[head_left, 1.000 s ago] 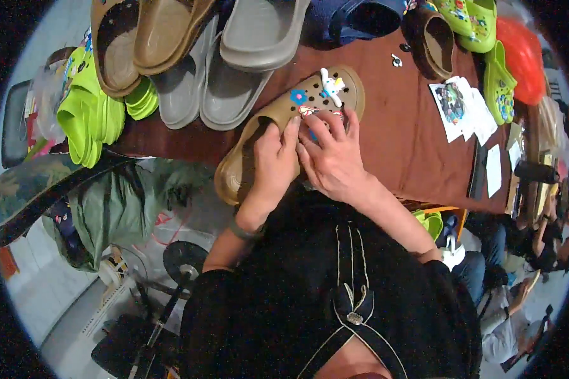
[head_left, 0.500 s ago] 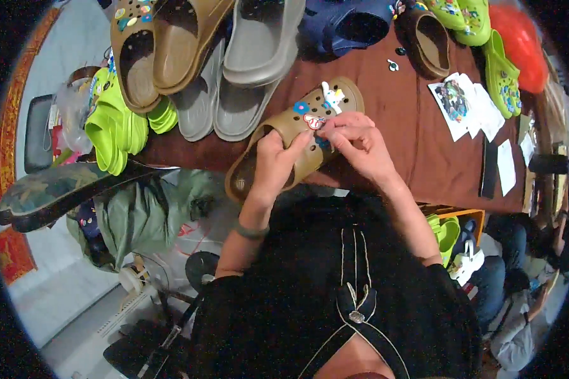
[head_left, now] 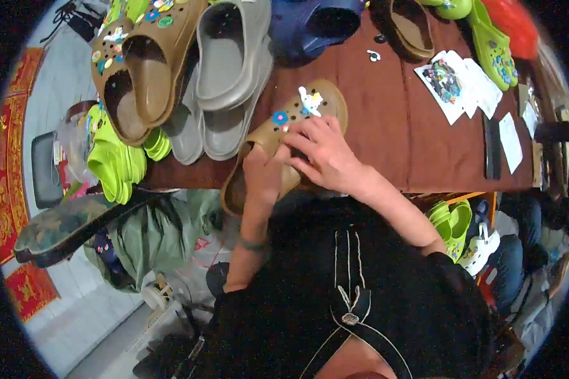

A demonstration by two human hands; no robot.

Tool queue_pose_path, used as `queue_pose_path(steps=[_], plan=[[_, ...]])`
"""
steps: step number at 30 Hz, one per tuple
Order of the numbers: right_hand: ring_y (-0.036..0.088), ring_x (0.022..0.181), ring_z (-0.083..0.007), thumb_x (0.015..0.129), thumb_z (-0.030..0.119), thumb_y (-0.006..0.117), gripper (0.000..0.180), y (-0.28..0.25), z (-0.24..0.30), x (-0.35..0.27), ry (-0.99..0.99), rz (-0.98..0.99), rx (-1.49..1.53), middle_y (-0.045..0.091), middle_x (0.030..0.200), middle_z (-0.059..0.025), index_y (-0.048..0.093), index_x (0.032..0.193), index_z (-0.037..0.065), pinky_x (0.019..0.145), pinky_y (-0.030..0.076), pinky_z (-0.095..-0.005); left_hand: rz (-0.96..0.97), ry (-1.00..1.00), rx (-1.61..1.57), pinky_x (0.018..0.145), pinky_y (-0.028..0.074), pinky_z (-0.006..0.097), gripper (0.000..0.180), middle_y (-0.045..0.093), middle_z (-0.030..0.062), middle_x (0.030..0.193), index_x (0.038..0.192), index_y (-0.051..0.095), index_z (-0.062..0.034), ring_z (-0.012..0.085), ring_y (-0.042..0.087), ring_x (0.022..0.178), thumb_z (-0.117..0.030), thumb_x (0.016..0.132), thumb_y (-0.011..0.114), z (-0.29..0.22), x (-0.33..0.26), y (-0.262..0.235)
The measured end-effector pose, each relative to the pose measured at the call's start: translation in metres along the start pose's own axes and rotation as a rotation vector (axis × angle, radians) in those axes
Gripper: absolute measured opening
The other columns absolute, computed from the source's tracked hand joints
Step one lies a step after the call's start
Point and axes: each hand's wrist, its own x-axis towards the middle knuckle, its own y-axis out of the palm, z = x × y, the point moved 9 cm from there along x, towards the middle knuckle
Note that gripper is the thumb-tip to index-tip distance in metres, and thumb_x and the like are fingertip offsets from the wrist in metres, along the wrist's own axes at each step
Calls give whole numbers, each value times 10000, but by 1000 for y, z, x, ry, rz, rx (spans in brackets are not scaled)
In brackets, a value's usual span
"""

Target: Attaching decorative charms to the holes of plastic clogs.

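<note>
Clog (head_left: 278, 136) lies on the table (head_left: 385, 126), under my left hand (head_left: 264, 174) and right hand (head_left: 322, 155). Stacked clogs (head_left: 224, 76) at 10 o'clock of it, paper cards (head_left: 461, 82) at 2 o'clock, small charms (head_left: 374, 55) at 1 o'clock.

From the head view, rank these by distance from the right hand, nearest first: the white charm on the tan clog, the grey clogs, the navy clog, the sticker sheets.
1. white charm on the tan clog, just above the right hand.
2. grey clogs, to the upper left.
3. navy clog and sticker sheets: too close to call. The navy clog lies at the top, the sticker sheets to the upper right.
</note>
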Motion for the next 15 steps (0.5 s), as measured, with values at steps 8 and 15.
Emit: queue_pose_path(steps=[8,15], plan=[[601,885,-345,859,91,603,118,-85,-141,-19,219,-492,-264,622,942,-163,628,950,20,729,499,-425,93,-76,-688,739,508,267,300,652,61,1018,1132,606,30,121,623,867,-85,855,629,-3,-10,13],[601,840,-356,883,198,597,218,-80,-221,-2,348,-417,-675,596,1032,-143,614,1083,113,674,487,-447,91,-70,-705,762,502,269,287,636,54,1049,1133,600,25,120,613,890,-118,884,603,-6,-9,18]])
